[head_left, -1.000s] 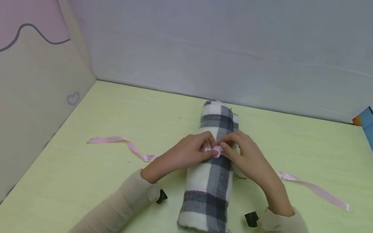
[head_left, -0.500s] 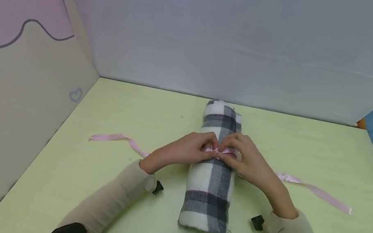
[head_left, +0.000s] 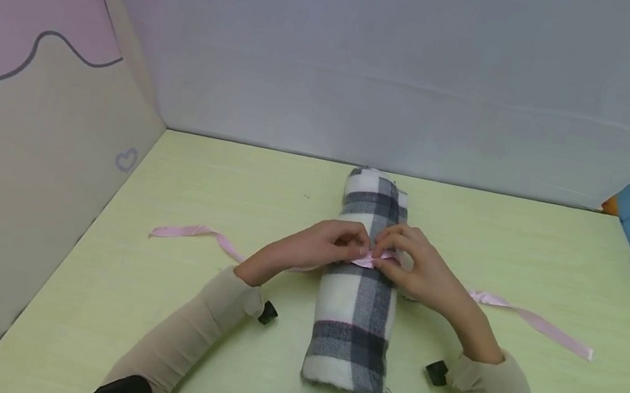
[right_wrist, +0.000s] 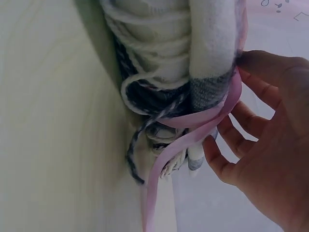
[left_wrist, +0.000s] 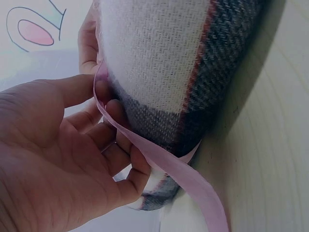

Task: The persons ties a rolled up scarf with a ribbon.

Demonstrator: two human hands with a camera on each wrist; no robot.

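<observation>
At centre frame, a pink ribbon (head_left: 364, 261), probably light, slippery and best pinched near its middle, circles a soft-looking rolled plaid scarf (head_left: 353, 316). The left hand (head_left: 318, 248) and right hand (head_left: 421, 266) pinch it between fingers, above the bench (head_left: 228, 188).

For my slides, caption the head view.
Left hand and right hand touch a pink ribbon across rolled plaid cloth.

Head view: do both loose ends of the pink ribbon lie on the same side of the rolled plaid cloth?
No: one end of the pink ribbon lies left of the rolled plaid cloth, the other right of it.
</observation>
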